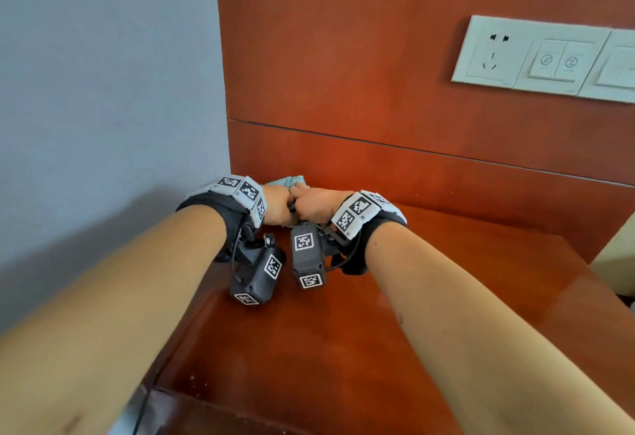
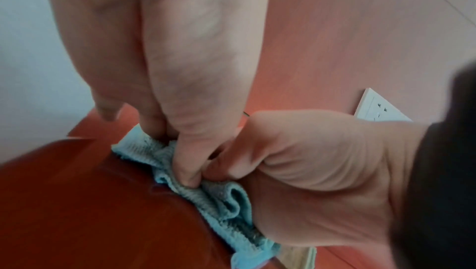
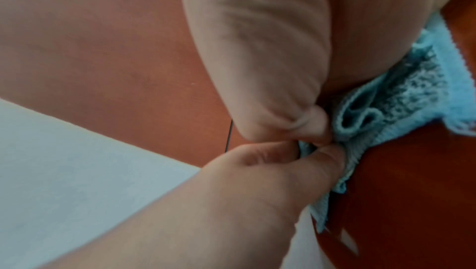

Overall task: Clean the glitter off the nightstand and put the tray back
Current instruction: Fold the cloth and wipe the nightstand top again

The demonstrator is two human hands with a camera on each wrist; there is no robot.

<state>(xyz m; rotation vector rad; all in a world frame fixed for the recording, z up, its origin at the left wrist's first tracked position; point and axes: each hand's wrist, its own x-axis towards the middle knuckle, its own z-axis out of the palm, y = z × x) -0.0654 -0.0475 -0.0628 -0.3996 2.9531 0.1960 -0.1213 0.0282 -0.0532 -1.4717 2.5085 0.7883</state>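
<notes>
Polished reddish wood fills the lower half of the head view – the nightstand [image 1: 429,314], its near corner bare, with both forearms reaching up the frame toward its far left corner. At mid-frame the left hand [image 1: 276,204] and right hand [image 1: 314,206] meet knuckle to knuckle, each clamped on a bunched blue cloth [image 1: 287,181] that peeks out just above them, against the wood wall panel [image 1: 343,56]. A white socket plate [image 1: 536,56] sits at upper right. No tray shows in any view, and glitter is too fine to make out on the top.

To do this wipe well, I would keep the cloth pressed flat to the wood and draw it toward one edge, folding the dirty side inward – scrubbing would likely scatter the specks.

From the head view the cloth is nearly hidden; the wrist views show it properly, with left fingertips [image 2: 189,179] pinching a fold [image 2: 231,194] and dark speckling on its weave [image 3: 412,81] at right of frame
</notes>
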